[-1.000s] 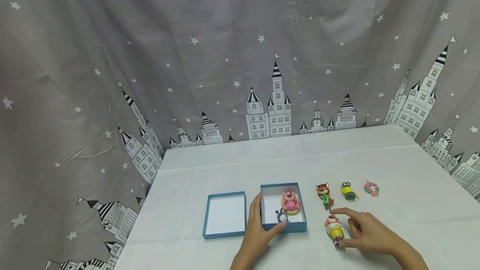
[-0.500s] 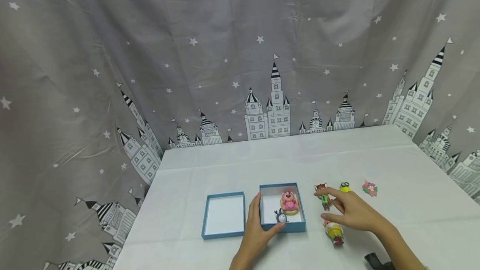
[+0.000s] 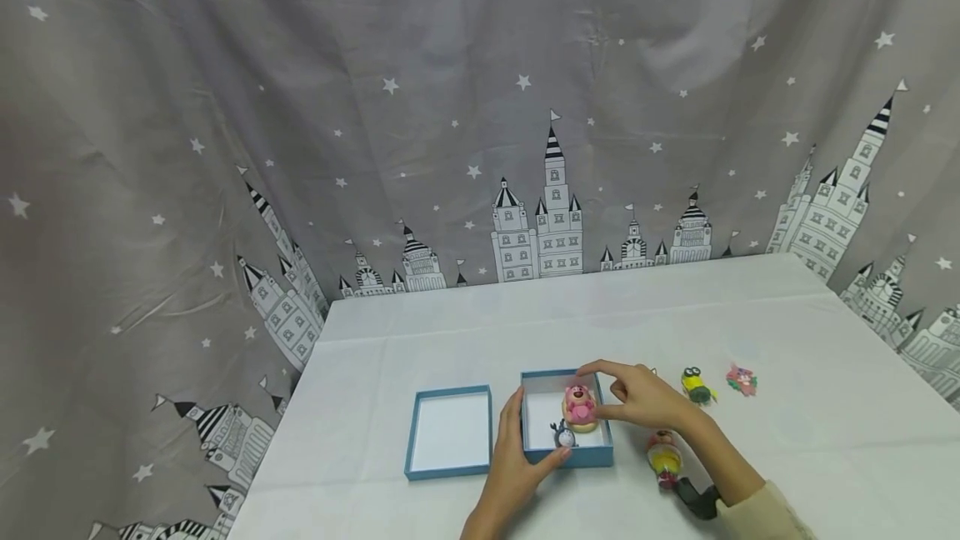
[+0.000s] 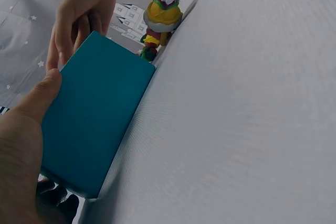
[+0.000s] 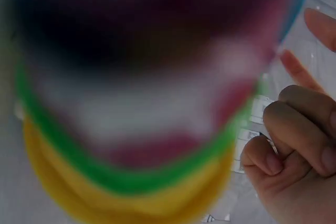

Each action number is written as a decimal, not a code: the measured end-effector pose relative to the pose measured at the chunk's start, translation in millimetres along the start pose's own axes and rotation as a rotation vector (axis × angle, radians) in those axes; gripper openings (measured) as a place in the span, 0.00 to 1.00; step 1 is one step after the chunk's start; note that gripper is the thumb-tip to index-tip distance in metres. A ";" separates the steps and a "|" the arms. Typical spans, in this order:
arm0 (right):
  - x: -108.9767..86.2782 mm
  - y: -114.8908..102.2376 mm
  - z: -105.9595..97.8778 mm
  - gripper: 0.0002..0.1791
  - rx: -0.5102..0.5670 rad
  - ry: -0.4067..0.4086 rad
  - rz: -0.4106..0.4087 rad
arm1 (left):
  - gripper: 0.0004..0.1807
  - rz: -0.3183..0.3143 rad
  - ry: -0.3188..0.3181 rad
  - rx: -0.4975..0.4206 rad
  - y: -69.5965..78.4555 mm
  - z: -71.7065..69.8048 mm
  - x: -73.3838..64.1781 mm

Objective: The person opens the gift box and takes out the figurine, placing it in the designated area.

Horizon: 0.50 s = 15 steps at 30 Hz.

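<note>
My left hand (image 3: 512, 469) grips the blue box (image 3: 573, 457) at its front left corner, thumb along the near wall (image 4: 100, 114). Inside lie a pink bear figurine (image 3: 579, 408) on a cream base and a small dark grey figurine (image 3: 564, 435) with a pale belly. Over the box's right side, my right hand (image 3: 645, 396) has index finger and thumb spread about the bear, the index tip near the back rim, the thumb tip at the bear's right edge. Its other fingers (image 5: 294, 124) are curled. A yellow-skirted bear figurine (image 3: 663, 461) lies below the right forearm.
A blue-rimmed lid (image 3: 450, 432) lies left of the box. Right of the hand are a yellow minion figurine (image 3: 697, 387) and a flat pink figurine (image 3: 742, 380). The fox figurine is mostly hidden behind the right hand. A black wrist mount (image 3: 697, 500) overlaps the yellow-skirted bear.
My right hand has moved from beside the yellow-skirted bear, past the fox, then left to the box. The left hand and the figurines have stayed put.
</note>
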State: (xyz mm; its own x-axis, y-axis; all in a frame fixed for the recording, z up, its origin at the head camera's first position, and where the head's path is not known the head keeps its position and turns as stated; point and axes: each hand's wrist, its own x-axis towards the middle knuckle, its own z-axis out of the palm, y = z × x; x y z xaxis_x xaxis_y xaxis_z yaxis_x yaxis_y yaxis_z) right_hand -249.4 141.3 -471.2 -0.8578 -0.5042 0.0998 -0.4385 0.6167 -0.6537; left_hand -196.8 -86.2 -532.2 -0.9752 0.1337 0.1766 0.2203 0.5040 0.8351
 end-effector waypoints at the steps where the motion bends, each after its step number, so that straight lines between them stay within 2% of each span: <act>1: 1.6 0.8 1.6 0.29 -0.003 -0.007 0.011 | 0.55 -0.006 -0.006 0.001 0.2 0.3 0.1; 15: 2.6 6.6 7.2 0.31 -0.060 -0.031 0.059 | 0.56 -0.024 -0.017 0.002 -1.3 1.4 0.3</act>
State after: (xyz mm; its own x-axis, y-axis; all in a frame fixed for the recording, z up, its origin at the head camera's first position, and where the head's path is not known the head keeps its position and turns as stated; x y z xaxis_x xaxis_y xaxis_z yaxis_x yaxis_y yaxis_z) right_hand -252.6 139.7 -480.7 -0.8744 -0.4837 0.0386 -0.4034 0.6804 -0.6117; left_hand -197.3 -85.7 -533.9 -0.9796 0.1359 0.1480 0.1972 0.5091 0.8378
